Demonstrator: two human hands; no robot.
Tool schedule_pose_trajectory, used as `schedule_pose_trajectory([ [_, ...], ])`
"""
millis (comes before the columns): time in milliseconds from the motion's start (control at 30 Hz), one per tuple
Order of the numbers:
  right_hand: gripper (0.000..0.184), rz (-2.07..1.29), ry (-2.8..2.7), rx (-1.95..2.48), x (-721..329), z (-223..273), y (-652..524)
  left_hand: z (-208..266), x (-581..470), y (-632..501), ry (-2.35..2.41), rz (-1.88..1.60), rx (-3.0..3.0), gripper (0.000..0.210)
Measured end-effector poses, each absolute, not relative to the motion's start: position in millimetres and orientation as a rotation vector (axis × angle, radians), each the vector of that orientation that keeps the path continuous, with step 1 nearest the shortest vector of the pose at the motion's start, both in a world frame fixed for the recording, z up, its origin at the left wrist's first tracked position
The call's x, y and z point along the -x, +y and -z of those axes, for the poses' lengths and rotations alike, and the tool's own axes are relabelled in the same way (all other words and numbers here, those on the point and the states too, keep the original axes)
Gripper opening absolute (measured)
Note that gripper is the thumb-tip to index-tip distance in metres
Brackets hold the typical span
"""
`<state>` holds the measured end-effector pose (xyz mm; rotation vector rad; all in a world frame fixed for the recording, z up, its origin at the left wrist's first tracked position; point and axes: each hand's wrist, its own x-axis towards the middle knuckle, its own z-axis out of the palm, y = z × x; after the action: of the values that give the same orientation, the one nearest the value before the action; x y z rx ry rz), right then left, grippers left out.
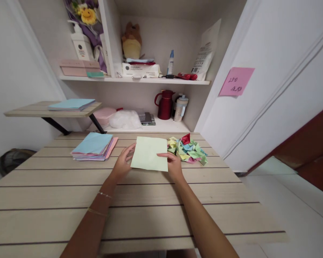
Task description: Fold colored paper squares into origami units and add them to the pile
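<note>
A pale green square sheet of paper (150,152) is held flat above the slatted table. My right hand (174,166) pinches its right edge, one finger lying on top and the rest beneath. At the left edge, my left hand (125,160) curls around the sheet with its fingertips partly hidden behind it. To the right sits a heap of small folded paper pieces (191,150) in green, yellow, red, blue and pink. A stack of coloured paper (93,145), light blue on top, rests on the left of the table.
A raised wooden stand (34,110) at the back left carries more blue paper (72,104). Behind the table, a shelf holds a red jug (165,105), a pale bottle (180,109) and a plastic bag (125,119). A pink note (237,81) sticks to the right panel.
</note>
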<state>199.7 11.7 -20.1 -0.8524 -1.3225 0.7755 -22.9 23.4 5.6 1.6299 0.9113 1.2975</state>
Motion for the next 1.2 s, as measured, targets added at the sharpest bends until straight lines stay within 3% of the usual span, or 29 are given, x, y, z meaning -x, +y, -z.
schedule_pose_trajectory([
  [67,0.017,-0.766,-1.353,0.838,-199.0,18.4,10.1,-5.1,21.9,22.2,0.894,-1.194,-1.623,0.065],
  [233,0.028,-0.838,-1.417,0.853,-196.4,15.8,5.8,-8.4,19.7,20.6,0.943,-1.182,-1.696,0.025],
  [300,0.020,-0.854,-1.420,0.890,-194.6,15.5,4.9,-8.0,17.7,20.8,0.993,-1.218,-1.683,0.021],
  [367,0.010,-0.865,-1.377,0.954,-192.1,15.9,4.8,-5.3,13.9,21.3,1.055,-1.262,-1.586,0.023],
  [500,0.020,-0.926,-1.193,0.980,-185.7,16.5,6.3,3.7,2.3,22.2,1.020,-1.317,-1.332,0.037],
  [633,0.054,-0.973,-0.977,0.913,-181.0,13.9,6.3,9.8,-7.9,21.0,0.914,-1.273,-1.215,0.071],
  [733,0.069,-0.993,-0.927,0.890,-180.0,12.3,5.6,12.5,-14.2,18.8,0.894,-1.239,-1.177,0.084],
  [833,0.067,-1.083,-0.929,0.867,-179.2,14.9,6.5,15.9,-20.7,17.5,0.890,-1.297,-1.122,0.082],
  [1000,0.048,-1.191,-0.957,0.857,-178.3,23.3,10.6,15.6,-23.2,16.6,0.892,-1.244,-1.135,0.073],
  [1200,0.050,-1.196,-0.995,0.833,-183.5,24.1,13.3,2.7,3.4,20.6,0.720,-1.124,-1.227,0.062],
])
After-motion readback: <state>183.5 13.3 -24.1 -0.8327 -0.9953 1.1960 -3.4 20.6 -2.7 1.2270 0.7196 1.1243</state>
